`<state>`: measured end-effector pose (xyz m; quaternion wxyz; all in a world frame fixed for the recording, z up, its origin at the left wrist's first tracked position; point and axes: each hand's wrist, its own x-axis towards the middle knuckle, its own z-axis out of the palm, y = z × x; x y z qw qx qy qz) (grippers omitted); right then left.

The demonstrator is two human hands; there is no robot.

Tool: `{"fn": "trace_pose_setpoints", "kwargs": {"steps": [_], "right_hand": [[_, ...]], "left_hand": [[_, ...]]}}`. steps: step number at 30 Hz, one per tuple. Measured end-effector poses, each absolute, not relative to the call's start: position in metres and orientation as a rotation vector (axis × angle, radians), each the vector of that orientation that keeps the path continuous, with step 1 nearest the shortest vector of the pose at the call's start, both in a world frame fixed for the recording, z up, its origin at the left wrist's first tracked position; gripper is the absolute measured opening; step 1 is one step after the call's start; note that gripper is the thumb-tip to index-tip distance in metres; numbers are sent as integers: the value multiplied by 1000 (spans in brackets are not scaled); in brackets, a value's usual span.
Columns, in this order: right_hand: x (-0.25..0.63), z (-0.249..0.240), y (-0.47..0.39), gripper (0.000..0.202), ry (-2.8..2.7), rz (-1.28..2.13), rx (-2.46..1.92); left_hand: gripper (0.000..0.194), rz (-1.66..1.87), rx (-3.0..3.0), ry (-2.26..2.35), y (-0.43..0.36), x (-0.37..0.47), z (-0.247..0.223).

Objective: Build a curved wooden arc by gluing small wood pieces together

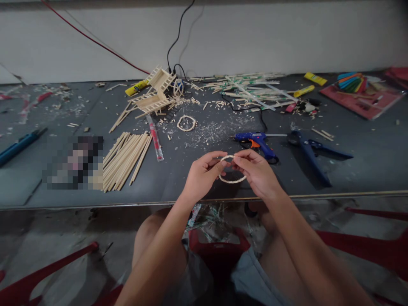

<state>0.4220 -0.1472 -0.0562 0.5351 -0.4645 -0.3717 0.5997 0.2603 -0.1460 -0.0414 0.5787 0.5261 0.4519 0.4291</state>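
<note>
Head view, pale ring: the pale ring lies between the two hands, about equally near each; roughly round, so no clear long axis; its near edge is free of the fingers.
Left hand: the left hand is nearly closed, thumb and fingertips pinching the ring's upper left.
Right hand: the right hand is likewise nearly closed, pinching the upper right, fingertips near the left's.
Glue gun: the blue glue gun lies just beyond the right hand, apart from it.
Second ring: the second ring lies beyond the left hand.
Sticks: the loose sticks lie left of the left hand.
</note>
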Motion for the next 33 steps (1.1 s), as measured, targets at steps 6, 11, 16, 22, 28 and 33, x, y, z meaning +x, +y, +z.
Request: {"fn": "trace_pose_setpoints", "kwargs": {"steps": [6,11,16,22,28,33], "right_hand": [[422,-57,-145,34,-911,1405,-1064],[419,-60,-147,45,-1024,1395,-1137],[418,-65,-148,42,-1098,1403,-1217],[418,-66,-147,26,-1169,1392,-1292],[418,-67,-146,20,-1150,1385,-1285],[417,-66,-146,18,-1134,1393,-1273]], "left_hand": [[33,1140,1122,1091,-141,260,-47],[30,1242,1019,1101,-137,258,-49],[28,1255,960,1055,-138,257,-47],[26,1255,969,1051,-138,258,-48],[23,1297,1043,1138,-137,257,-48],[24,1329,1069,1181,-135,256,-50]]}}
